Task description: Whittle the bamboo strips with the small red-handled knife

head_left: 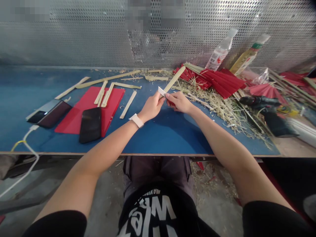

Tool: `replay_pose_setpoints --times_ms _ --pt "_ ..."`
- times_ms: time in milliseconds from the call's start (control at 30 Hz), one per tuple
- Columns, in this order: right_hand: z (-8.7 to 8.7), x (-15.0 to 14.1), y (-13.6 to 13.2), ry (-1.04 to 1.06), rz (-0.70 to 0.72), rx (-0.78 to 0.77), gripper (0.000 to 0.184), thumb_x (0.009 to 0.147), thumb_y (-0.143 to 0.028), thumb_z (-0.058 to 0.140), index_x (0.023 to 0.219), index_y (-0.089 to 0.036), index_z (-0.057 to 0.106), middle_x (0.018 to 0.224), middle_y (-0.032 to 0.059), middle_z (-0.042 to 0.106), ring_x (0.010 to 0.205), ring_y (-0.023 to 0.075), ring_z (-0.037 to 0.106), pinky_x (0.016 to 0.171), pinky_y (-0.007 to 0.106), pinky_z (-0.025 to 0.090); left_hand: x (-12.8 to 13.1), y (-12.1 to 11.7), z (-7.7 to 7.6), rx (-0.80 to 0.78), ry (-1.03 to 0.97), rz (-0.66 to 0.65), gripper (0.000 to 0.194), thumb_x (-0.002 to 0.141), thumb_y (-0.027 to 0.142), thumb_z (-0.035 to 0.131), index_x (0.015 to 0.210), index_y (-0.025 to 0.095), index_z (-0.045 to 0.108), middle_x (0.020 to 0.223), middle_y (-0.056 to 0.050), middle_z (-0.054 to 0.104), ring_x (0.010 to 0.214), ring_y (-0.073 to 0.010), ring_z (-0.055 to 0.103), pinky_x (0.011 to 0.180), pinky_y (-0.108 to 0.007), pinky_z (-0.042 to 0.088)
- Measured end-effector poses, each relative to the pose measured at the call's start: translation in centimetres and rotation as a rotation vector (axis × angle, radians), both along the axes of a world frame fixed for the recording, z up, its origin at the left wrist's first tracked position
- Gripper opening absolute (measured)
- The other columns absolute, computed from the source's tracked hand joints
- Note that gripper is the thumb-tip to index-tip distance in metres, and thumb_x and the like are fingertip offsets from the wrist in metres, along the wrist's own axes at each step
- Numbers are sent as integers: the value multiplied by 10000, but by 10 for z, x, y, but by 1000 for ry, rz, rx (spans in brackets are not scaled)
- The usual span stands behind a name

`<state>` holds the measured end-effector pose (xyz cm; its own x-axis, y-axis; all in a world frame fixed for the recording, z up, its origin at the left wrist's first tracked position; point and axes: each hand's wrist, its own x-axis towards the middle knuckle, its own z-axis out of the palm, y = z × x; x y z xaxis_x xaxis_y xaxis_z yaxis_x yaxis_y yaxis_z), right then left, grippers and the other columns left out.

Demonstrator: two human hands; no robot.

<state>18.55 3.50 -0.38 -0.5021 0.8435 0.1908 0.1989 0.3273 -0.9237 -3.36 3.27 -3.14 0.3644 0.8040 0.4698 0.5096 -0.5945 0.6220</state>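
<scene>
A pale bamboo strip (174, 80) slants up and away from my hands over the blue work surface. My left hand (152, 106), with a white band on its wrist, is closed around the near end of the strip. My right hand (180, 101) is closed on a small knife; its short, light blade (161, 92) lies across the strip beside my left fingertips. A bit of red shows under my right fingers, perhaps the handle. The two hands are close together, and the fingers hide part of the strip and most of the knife.
Left are a red folder (71, 120), a black phone (90, 125), another device (55, 113) on a white cable, and several loose strips (128, 104). Right lie shavings (222, 105), red folded fans (219, 80), two bottles (221, 49) and a power drill (259, 101). A perforated metal panel (98, 39) stands behind.
</scene>
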Motion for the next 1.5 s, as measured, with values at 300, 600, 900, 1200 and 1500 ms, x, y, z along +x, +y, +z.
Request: replay_pose_setpoints --times_ms 300,600,900,1200,1500 --pt "-2 -5 0 9 -70 49 855 994 -1044 581 694 -243 558 530 -56 415 461 99 364 418 262 330 -1 0 1 58 25 40 209 1204 404 556 1287 238 651 967 -102 792 1011 -329 846 969 -434 652" --pt "0 -8 -4 -63 -149 133 869 1008 -1070 477 704 -257 518 580 -18 440 551 139 414 500 288 336 -1 -1 4 43 -57 42 208 1188 445 611 1240 256 681 929 -92 784 1005 -333 845 956 -430 642" --pt "0 -12 -7 -55 -183 174 875 992 -1097 440 721 -267 497 601 -11 454 577 152 425 526 302 341 1 -5 9 37 -70 61 285 1199 486 591 1293 239 697 1035 -115 817 1039 -328 841 953 -418 640" --pt "0 -16 -11 -26 -195 172 809 1068 -1015 456 750 -272 480 624 -9 469 600 159 446 538 305 371 2 -6 11 26 -106 46 293 1209 473 575 1307 231 710 1112 -128 827 1056 -306 834 959 -415 653" --pt "8 -11 -11 -53 -169 168 834 1031 -1055 452 753 -269 491 633 -13 447 603 154 444 539 306 360 4 -5 12 -5 -154 -8 364 1209 569 570 1300 244 708 1024 -99 790 1020 -291 816 965 -428 652"
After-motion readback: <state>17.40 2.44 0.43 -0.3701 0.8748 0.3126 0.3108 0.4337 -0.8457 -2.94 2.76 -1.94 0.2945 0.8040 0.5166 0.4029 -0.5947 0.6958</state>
